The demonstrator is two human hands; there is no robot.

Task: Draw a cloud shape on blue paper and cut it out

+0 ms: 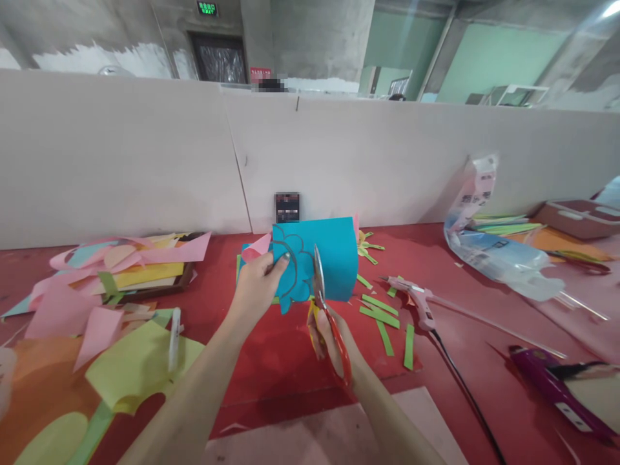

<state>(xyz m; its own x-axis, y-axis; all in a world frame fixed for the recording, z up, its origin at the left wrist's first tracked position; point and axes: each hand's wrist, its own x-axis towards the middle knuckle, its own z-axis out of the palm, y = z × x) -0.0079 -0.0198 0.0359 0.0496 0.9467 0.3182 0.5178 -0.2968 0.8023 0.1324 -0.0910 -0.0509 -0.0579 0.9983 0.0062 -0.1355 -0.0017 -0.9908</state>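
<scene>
A sheet of blue paper (334, 258) with a scalloped flower outline drawn on it is raised above the red table. My left hand (261, 284) pinches the sheet at its left side, thumb on top. In my right hand (334, 339) is a pair of scissors (319, 278) with red handles, its blades pointing up along the right edge of the drawn outline. The lower edge of the paper is cut in curves near the blades. Some of my right fingers are hidden behind the handles.
Paper scraps (68, 303) and a white pen (174, 339) lie at left. Green paper strips (380, 315), a pink glue gun (411, 300) with a cord, a plastic bag (504, 258) and a purple tool (557, 391) are at right. A white partition (145, 155) stands behind.
</scene>
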